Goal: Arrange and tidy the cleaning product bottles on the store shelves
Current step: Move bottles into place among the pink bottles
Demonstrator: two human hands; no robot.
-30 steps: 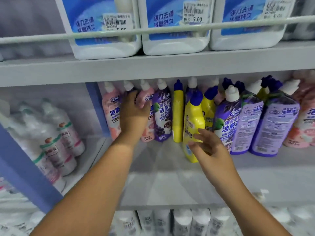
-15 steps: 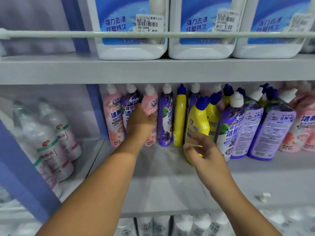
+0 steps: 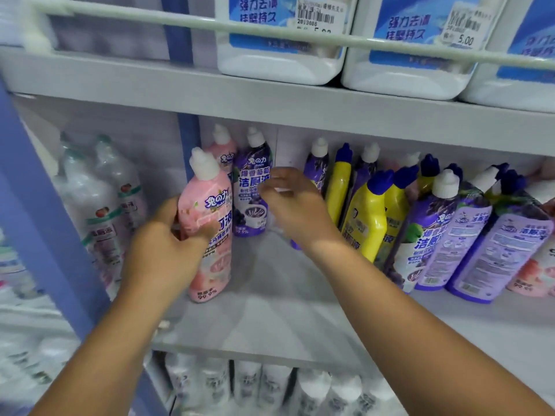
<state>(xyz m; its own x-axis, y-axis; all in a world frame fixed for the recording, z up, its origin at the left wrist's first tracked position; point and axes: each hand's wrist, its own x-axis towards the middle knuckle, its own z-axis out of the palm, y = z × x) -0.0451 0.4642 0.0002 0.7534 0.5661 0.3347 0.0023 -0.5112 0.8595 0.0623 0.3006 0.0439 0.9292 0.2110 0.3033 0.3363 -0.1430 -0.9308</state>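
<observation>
Grey shelf point(image 3: 270, 310): bare floor open in front of bottles. Left hand point(image 3: 162, 253) fingers clamped round pink bottle point(image 3: 210, 223), upright near left upright post point(image 3: 187, 130). Right hand point(image 3: 295, 205) fingers spread, blurred, by purple bottle point(image 3: 252, 187); contact unclear.

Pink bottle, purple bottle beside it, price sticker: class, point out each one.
pink bottle point(image 3: 207, 235): head view, label on its body.
purple bottle point(image 3: 250, 187): head view, front label.
price sticker point(image 3: 464, 27): head view, sticker's middle.
</observation>
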